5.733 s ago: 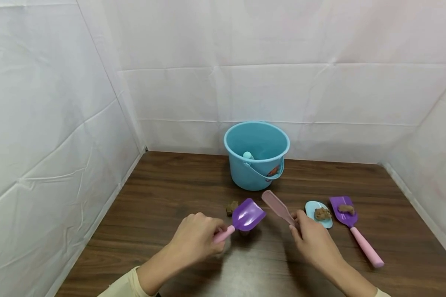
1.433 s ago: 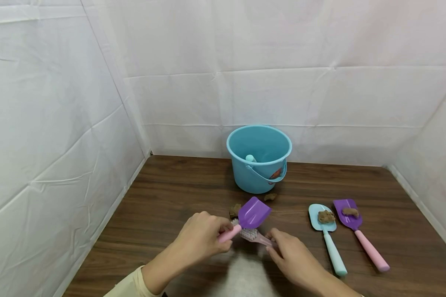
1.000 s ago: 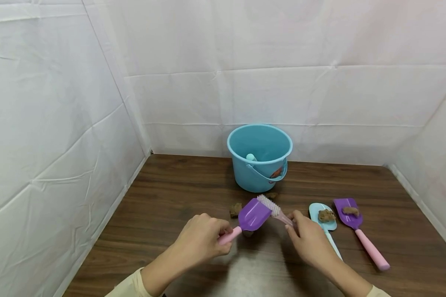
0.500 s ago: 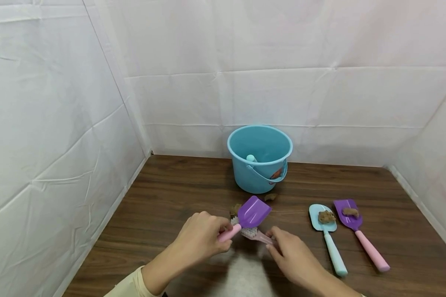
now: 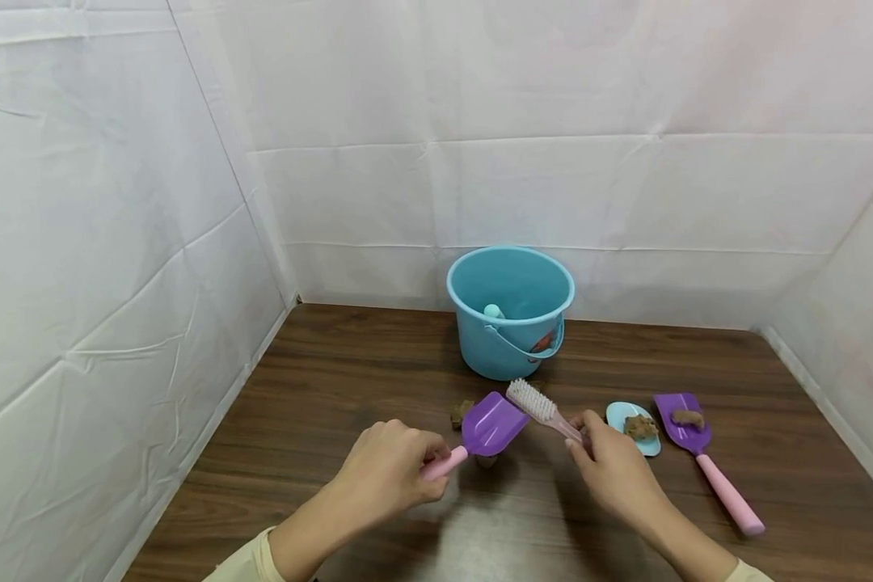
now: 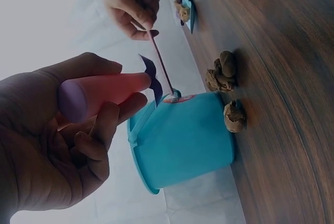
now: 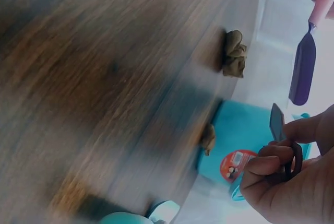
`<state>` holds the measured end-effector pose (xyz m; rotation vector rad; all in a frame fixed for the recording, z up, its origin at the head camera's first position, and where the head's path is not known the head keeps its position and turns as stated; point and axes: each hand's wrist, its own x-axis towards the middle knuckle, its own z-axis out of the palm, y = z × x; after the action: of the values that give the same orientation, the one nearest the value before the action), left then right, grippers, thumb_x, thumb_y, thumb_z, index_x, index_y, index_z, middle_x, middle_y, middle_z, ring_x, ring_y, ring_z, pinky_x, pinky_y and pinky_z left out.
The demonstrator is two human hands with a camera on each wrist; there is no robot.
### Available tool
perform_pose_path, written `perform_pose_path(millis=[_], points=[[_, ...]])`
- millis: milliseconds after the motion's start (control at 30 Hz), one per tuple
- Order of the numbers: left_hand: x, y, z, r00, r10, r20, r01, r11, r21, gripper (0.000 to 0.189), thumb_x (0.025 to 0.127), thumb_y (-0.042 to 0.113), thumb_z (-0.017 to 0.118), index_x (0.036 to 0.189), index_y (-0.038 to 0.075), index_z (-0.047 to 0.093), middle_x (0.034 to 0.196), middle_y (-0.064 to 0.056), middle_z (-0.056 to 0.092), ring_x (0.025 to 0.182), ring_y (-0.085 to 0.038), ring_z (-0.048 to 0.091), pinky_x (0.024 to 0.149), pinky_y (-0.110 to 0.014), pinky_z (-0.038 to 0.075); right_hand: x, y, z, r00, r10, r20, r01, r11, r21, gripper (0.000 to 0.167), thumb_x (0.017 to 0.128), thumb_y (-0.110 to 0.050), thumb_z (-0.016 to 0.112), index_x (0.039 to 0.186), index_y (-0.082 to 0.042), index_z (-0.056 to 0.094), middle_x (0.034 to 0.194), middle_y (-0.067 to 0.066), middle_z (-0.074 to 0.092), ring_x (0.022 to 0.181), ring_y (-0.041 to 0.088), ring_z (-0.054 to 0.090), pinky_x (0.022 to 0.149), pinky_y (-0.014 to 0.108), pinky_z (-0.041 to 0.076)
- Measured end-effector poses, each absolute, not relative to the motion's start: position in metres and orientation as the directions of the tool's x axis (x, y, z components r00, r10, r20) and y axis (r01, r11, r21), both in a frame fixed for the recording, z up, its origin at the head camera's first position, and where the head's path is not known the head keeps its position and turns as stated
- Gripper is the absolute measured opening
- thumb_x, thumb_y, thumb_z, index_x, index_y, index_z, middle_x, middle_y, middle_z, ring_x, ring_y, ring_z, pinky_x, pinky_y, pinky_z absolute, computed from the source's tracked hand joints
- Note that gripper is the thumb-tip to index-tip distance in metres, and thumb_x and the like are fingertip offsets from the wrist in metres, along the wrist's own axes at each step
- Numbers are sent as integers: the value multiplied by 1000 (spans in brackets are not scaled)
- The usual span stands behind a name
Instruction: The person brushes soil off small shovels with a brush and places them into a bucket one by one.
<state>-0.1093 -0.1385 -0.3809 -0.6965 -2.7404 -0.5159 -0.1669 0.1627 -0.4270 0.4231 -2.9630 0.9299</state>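
My left hand [image 5: 391, 467] grips the pink handle of a toy shovel [image 5: 491, 426], its purple blade held up over the table. In the left wrist view the fingers wrap loosely around that handle [image 6: 112, 94]. My right hand [image 5: 614, 469] pinches the handle of a pale pink brush [image 5: 533, 399], its white bristles facing up. The brush head lies right at the blade's right edge. Brown clay-like lumps sit below and beyond the blade: one lump [image 5: 461, 413] behind it and another lump [image 5: 487, 460] partly hidden under it.
A light blue bucket [image 5: 500, 347] stands at the back with a pale handle end [image 5: 493, 311] inside. A small brown lump [image 5: 537, 387] lies at its base. To the right, a light blue shovel [image 5: 615, 414] and another purple shovel [image 5: 671, 404] each carry a lump.
The brush has swung between the blade's underside and its right edge. Since half a second ago it moved up and right, out from under the blade. The left-hand shovel dipped slightly.
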Motion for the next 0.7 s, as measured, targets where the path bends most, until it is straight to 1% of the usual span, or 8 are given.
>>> perform_pose_path(millis=[100, 300, 467, 600, 700], points=[[-110, -139, -381, -849, 411, 331, 503, 820, 273, 6, 76, 22, 81, 76, 23, 75, 54, 20, 49, 47, 3, 38, 44, -17, 34, -168, 164, -429, -963, -255, 83, -257, 789, -558, 22, 100, -15, 62, 118, -3, 57, 75, 1, 57, 60, 14, 49, 53, 29, 40], [-111, -139, -380, -847, 414, 334, 506, 818, 272, 6, 75, 21, 80, 76, 23, 75, 54, 19, 49, 47, 2, 38, 44, -18, 34, -168, 164, -433, -958, -262, 119, -285, 798, -531, 22, 99, -15, 63, 117, -4, 58, 79, 1, 59, 63, 14, 49, 55, 30, 41], [-112, -138, -378, -850, 412, 329, 504, 819, 276, 6, 74, 19, 81, 78, 22, 76, 55, 19, 50, 47, 3, 37, 44, -17, 34, -166, 164, -433, -957, -259, 127, -287, 807, -516, 22, 99, -15, 64, 117, -5, 57, 77, 1, 58, 62, 13, 49, 56, 31, 40], [-114, -138, -376, -845, 411, 343, 507, 820, 267, 11, 72, 17, 81, 82, 21, 78, 58, 17, 56, 47, 3, 39, 44, -17, 35, -163, 166, -433, -958, -253, 135, -286, 811, -511, 22, 98, -15, 65, 116, -5, 57, 74, 0, 56, 61, 13, 48, 55, 30, 39], [-117, -138, -375, -837, 410, 361, 512, 819, 258, 11, 72, 17, 81, 81, 21, 78, 59, 17, 58, 48, 3, 40, 45, -17, 36, -160, 167, -434, -960, -246, 133, -279, 808, -519, 22, 97, -14, 65, 115, -6, 56, 72, -1, 54, 59, 13, 48, 53, 29, 38]])
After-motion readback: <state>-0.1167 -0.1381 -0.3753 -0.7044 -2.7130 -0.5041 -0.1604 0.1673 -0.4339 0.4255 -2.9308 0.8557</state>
